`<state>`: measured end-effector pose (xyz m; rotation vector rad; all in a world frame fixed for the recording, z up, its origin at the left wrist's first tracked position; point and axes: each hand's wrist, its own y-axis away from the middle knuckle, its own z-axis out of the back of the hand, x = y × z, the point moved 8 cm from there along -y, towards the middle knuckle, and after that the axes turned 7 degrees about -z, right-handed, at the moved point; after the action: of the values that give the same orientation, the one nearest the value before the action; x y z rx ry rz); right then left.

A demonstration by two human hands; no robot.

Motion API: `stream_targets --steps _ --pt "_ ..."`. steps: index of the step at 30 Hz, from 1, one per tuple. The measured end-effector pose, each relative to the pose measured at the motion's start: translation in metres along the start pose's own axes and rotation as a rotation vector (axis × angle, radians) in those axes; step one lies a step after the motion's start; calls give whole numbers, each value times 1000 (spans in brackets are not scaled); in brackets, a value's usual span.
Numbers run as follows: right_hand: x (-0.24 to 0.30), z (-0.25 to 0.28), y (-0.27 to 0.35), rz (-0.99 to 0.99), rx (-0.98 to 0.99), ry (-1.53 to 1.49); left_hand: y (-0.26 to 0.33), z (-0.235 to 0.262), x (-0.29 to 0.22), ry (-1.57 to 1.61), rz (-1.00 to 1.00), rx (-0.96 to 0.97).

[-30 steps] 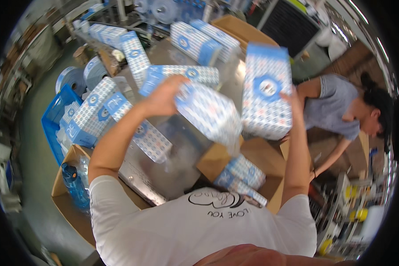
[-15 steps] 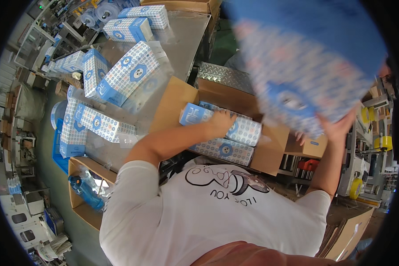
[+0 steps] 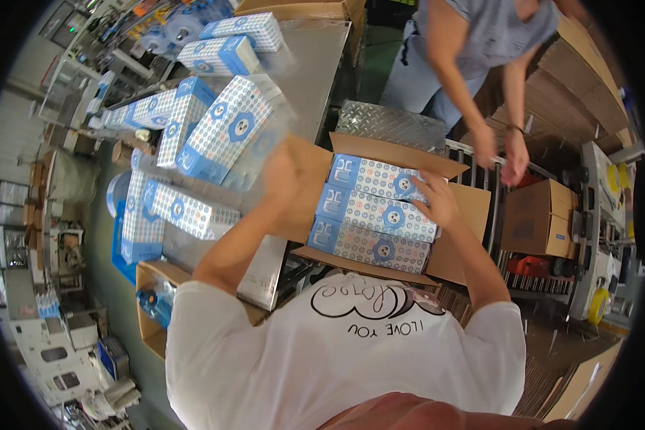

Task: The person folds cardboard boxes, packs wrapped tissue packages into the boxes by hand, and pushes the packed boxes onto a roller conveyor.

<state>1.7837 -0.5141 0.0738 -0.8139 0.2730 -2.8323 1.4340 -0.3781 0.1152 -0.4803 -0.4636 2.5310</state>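
Note:
Side by side in an open cardboard box (image 3: 459,233) lie three blue-and-white printed packs, a far one (image 3: 373,175), a middle one (image 3: 376,213) and a near one (image 3: 380,247). My right hand (image 3: 437,199) rests with fingers spread on the right ends of the far and middle packs. By the box's left flap (image 3: 308,190) is my left hand (image 3: 283,172), smeared by motion, so its fingers are not readable. More loose packs lie on the metal table to the left, the nearest being a large tilted pack (image 3: 226,129) in clear film.
Across the box stands a co-worker (image 3: 473,64), both hands low over a roller conveyor (image 3: 480,161). A closed carton (image 3: 530,218) sits on the conveyor. The metal table (image 3: 312,79) runs along the left; a carton with a blue bottle (image 3: 161,304) stands below it.
The large pack my right hand held up at the upper right is out of the air, and that hand is down on the boxed packs. My left hand has moved left, off the packs.

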Motion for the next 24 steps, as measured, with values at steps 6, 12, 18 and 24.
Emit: stream_targets --steps 6,12,18,24 --pt "-90 47 157 -1295 -173 -266 12 -38 -30 783 254 779" --pt "107 -52 47 -490 869 84 62 -106 -107 185 -580 906" --pt "120 -36 62 -206 666 -174 38 -88 -30 1178 54 1161" --pt "74 -33 -23 -217 257 316 55 -126 -42 867 -179 392"
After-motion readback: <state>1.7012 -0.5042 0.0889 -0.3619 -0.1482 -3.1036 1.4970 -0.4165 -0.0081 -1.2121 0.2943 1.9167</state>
